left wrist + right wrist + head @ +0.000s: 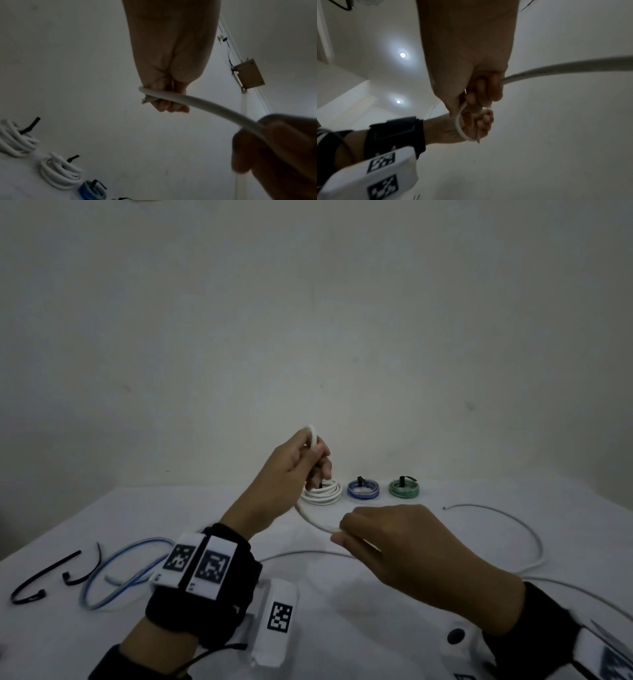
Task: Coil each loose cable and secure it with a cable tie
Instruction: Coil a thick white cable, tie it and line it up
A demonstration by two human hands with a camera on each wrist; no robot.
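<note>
Left to right on the table (342,621): two loose black cable ties (41,577), one uncoiled blue cable (113,577), then tied coils (363,489), three in the head view, a fourth white one visible only from the left wrist. The left hand (291,474) grips the white cable (311,518) by its end, raised above the table; the right hand (411,546) pinches it farther along, fingertips hidden.

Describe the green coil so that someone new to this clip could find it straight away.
Look to the far edge of the white table, where three finished coils sit in a row against the wall. The green coil is the rightmost, beside the blue coil, past the white coil. It alone is green, with a black cable tie sticking up.
</note>
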